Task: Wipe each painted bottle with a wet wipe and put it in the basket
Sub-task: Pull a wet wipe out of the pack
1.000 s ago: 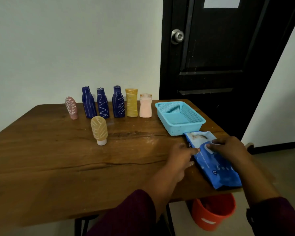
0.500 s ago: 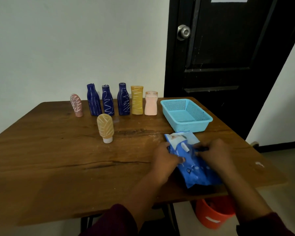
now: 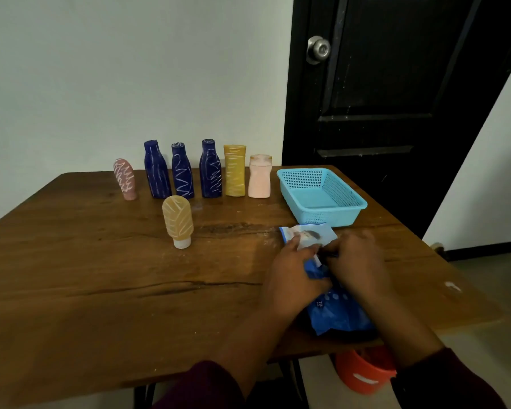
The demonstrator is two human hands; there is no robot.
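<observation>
- The left hand (image 3: 292, 276) grasps the wet wipe pack (image 3: 337, 315) and pins it to the desk (image 3: 101, 276) near the front edge, just in front of the basket (image 3: 289, 174).
- The right hand (image 3: 356, 261) has its grip clenched at the pack's opening; I cannot tell whether it pinches the flap or a wipe.
- To do this well, hold the pack flat and draw one wipe out slowly, so the pack does not slide off the edge.
- The seven painted bottles (image 3: 234, 172) stand upright, well apart from both hands; the basket holds none.
</observation>
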